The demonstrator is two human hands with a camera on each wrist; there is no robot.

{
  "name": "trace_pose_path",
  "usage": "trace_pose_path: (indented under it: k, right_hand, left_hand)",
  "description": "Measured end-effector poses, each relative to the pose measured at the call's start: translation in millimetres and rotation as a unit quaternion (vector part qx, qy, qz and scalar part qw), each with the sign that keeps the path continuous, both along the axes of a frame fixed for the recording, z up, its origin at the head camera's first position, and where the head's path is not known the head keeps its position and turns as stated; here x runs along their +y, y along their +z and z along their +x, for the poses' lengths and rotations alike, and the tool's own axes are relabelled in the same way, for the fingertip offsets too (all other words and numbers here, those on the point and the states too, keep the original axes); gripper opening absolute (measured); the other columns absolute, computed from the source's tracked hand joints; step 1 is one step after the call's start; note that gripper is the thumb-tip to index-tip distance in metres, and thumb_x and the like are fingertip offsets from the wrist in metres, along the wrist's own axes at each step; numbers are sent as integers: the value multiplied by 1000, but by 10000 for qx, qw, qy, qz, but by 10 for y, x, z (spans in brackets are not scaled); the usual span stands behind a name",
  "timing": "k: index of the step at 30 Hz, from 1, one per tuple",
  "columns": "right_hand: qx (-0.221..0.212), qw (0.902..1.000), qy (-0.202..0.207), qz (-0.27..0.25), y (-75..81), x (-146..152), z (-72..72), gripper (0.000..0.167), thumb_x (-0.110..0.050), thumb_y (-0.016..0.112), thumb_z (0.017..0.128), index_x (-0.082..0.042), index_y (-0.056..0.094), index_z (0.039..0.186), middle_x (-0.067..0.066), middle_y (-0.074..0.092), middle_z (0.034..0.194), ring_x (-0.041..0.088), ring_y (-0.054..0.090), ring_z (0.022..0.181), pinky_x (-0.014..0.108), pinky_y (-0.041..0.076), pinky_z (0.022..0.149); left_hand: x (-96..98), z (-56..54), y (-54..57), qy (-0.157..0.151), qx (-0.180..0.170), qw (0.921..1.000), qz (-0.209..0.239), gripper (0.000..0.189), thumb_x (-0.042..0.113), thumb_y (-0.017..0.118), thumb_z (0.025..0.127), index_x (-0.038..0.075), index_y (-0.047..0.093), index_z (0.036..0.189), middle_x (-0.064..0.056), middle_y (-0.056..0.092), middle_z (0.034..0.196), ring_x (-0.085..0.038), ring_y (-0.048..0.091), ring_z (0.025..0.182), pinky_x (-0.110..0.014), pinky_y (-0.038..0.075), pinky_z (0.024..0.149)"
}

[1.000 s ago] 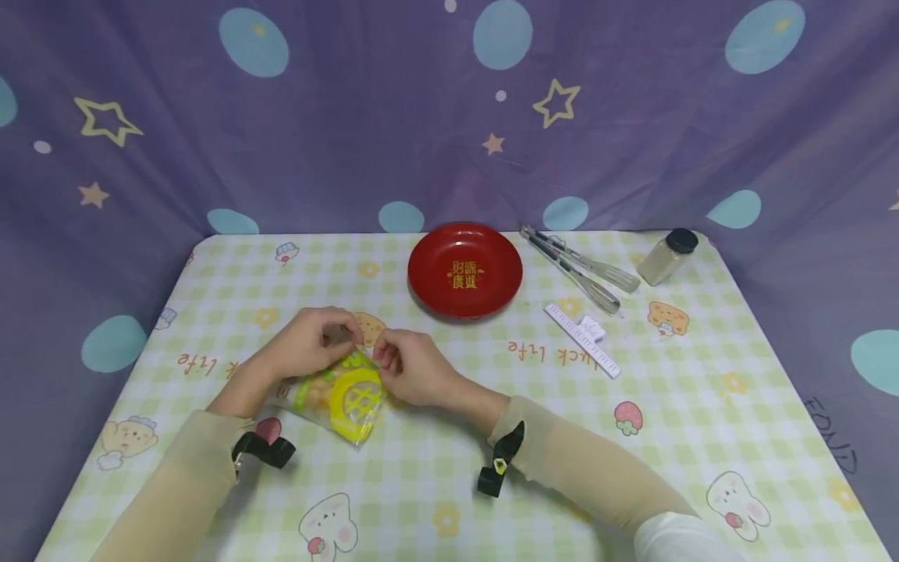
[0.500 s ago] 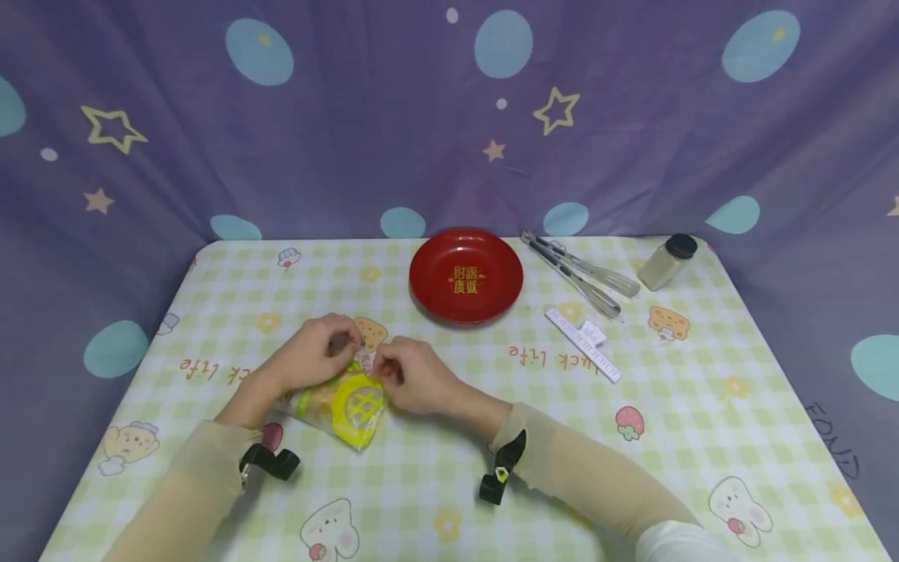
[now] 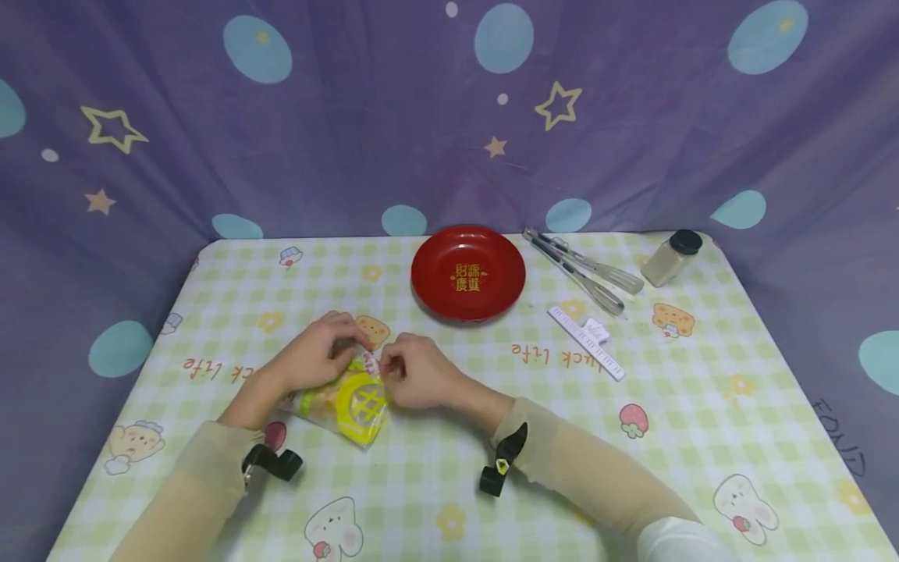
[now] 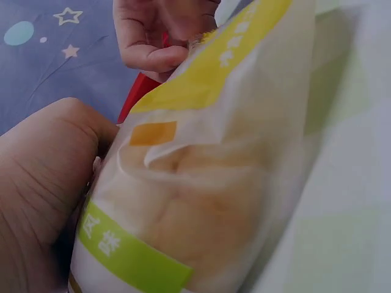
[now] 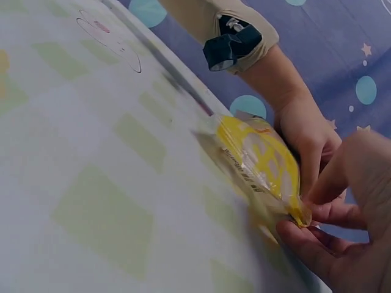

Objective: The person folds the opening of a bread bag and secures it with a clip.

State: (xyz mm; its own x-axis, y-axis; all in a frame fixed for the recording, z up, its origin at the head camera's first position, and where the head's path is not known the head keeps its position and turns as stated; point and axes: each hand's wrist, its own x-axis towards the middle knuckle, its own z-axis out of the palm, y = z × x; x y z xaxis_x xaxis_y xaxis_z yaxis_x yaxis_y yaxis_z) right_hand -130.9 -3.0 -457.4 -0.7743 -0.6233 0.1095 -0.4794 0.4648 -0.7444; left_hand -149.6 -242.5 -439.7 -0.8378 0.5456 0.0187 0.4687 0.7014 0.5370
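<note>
Far left, beige sleeve [image 3: 179, 488] with black strap [image 3: 275, 460] at the wrist; out of it the left hand [image 3: 312, 355], fingers bent over the top edge of the bag [image 3: 363, 410] and gripping it, fingertips partly hidden. Bag is clear plastic, yellow and green print, tan contents showing through; sits between the hands at the near left of the table, tilted, printed side toward the head camera. Can't tell how much of its underside touches the cloth [image 3: 393, 499], which is green-white check with cartoon prints. Right hand [image 3: 424, 375] next, at the bag's upper right corner; thumb and finger pinch the plastic there, clearest in the right wrist view. Second beige sleeve [image 3: 583, 468], also with a black strap [image 3: 509, 449], runs down to the right, white cuff [image 3: 681, 538] at its lower end. Beyond the right hand, near the back edge: red plate [image 3: 431, 281], gold characters in the middle. Right of it, metal tongs [image 3: 597, 268], arms spread; nearer the person, white clip [image 3: 587, 342] lying diagonally. Back right corner: jar [image 3: 662, 265], black lid, pale contents. Purple backdrop [image 3: 351, 140] behind everything, stars and blue spots.
</note>
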Motion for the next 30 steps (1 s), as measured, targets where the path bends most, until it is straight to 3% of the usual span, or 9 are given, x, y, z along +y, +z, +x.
trace_pose_path:
  k: [6,16,20,24,30]
  right_hand:
    - [-89,9992,-373,90,-6,-40,-27,30,-32,78,95,-13,61,79,-7,57,63,5,50,56,16,39,55]
    - [-511,9961,-560,451,34,-63,-38,27,-32,87,90,-17,69,77,-11,64,61,1,56,53,15,45,61]
    - [-554,9957,-625,389,40,-65,-41,27,-31,88,89,-16,71,74,-10,64,60,1,55,52,15,44,59]
    - [-535,9963,-608,288,54,-64,-52,24,-27,87,90,-15,74,73,-9,67,61,-1,55,52,13,44,54]
    - [-517,9972,-470,264,86,-43,-73,26,-26,86,91,-15,76,71,-8,67,60,0,56,53,14,44,54]
  left_hand:
    - [21,-7,1,71,-21,10000,4,26,-5,66,93,18,77,99,4,68,97,-15,52,90,-34,47,82]
    - [50,-16,5,74,-49,9999,-86,30,-2,65,89,19,81,102,7,69,96,-14,55,89,-35,49,84]
    - [87,-22,26,-135,-19,9998,-137,23,4,73,85,22,80,96,11,72,95,-13,58,90,-36,51,84]
    - [132,-22,47,-368,-30,9993,-73,12,13,80,88,25,80,91,15,73,90,-11,56,81,-31,49,76]
    - [59,-98,73,-755,-496,9953,343,12,13,82,93,25,84,92,12,76,93,-8,60,84,-30,53,85]
